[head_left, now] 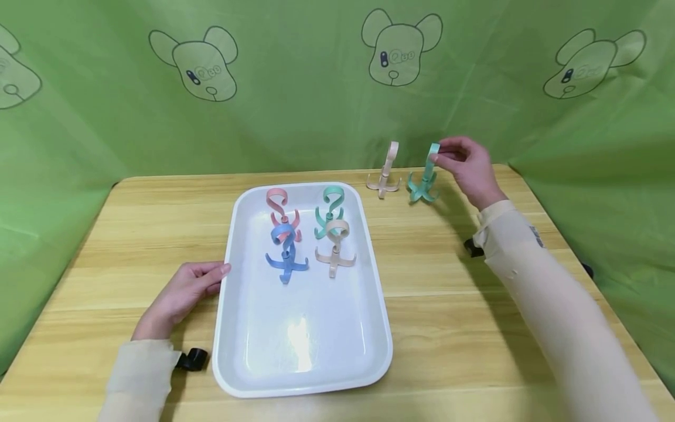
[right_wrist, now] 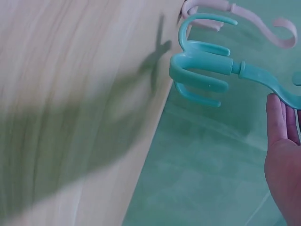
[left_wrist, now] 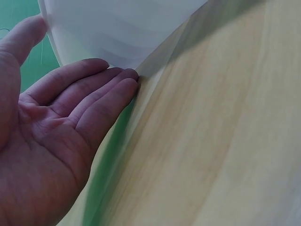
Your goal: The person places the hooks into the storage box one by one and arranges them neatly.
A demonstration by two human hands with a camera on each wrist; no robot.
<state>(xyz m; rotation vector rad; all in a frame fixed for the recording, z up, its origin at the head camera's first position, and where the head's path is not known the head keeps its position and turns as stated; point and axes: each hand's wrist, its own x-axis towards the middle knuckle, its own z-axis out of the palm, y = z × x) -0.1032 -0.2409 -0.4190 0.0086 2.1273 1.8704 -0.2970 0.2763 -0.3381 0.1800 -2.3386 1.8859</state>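
My right hand (head_left: 466,167) pinches the curled top of a teal multi-prong hanging hook (head_left: 423,184) between thumb and fingers at the table's back right. Its prongs point down, close over the table; the right wrist view shows them clearly. Just left of it a pale pink hook (head_left: 387,176) stands on its prongs. My left hand (head_left: 192,287) touches the left side of a white tray (head_left: 377,328), thumb at the rim, fingers extended against the outer wall in the left wrist view. Inside the tray stand a pink hook (head_left: 285,220), a teal hook (head_left: 330,215), a blue hook (head_left: 286,261) and a beige hook (head_left: 335,258).
The tray rests on a wooden table (head_left: 443,328), its hooks grouped in the far half. Green cloth (head_left: 306,117) printed with animal heads hangs behind the table and at both sides. Small black devices (head_left: 194,359) sit at both wrists.
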